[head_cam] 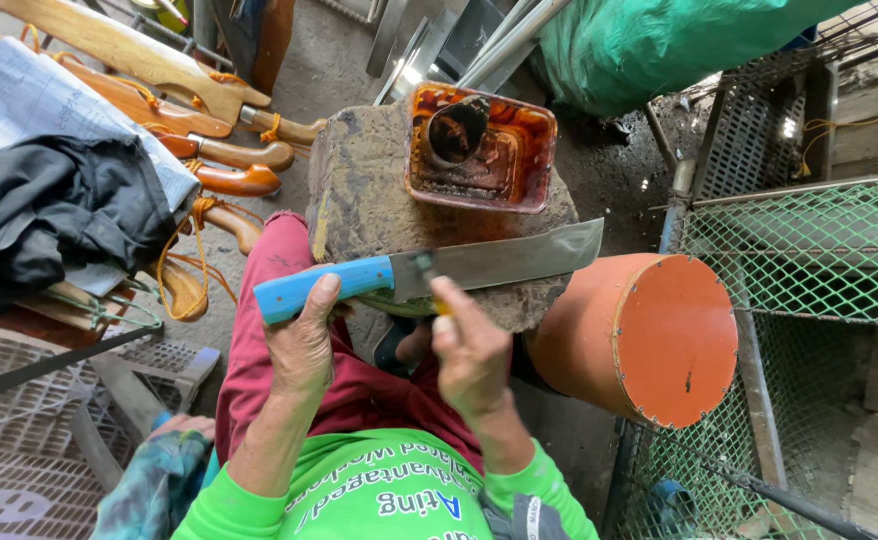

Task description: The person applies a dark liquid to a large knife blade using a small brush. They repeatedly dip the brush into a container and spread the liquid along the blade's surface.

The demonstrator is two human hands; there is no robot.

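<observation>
While the left hand (304, 345) wraps its fingers around the blue handle (324, 287) of a large knife (429, 272), thumb pressed on top, the right hand (471, 355) pinches a small brush (429, 280) between thumb and fingertips, its tip touching the blade just beside the handle. What is on the brush is too small to tell. The knife lies flat across a rough stone block (359, 195), with its broad grey blade (514, 258) pointing to the right. The block stands between the person's knees, and the hands hover over a dark red trouser leg (269, 340). Both arms wear bright green sleeves.

On the far part of the block sits a square tray (534, 150) stained orange-brown, with a dark round container (456, 130) leaning inside it. To the right, touching the block's edge, an orange cylinder (649, 335) lies on its side, its flat end studded along the rim. Beyond it stands a wire mesh cage (809, 250). To the left, several varnished wooden sheaths and handles (229, 150) lie stacked near a dark cloth (59, 215), tied with orange cord. A green tarp (659, 40) is bunched at the top.
</observation>
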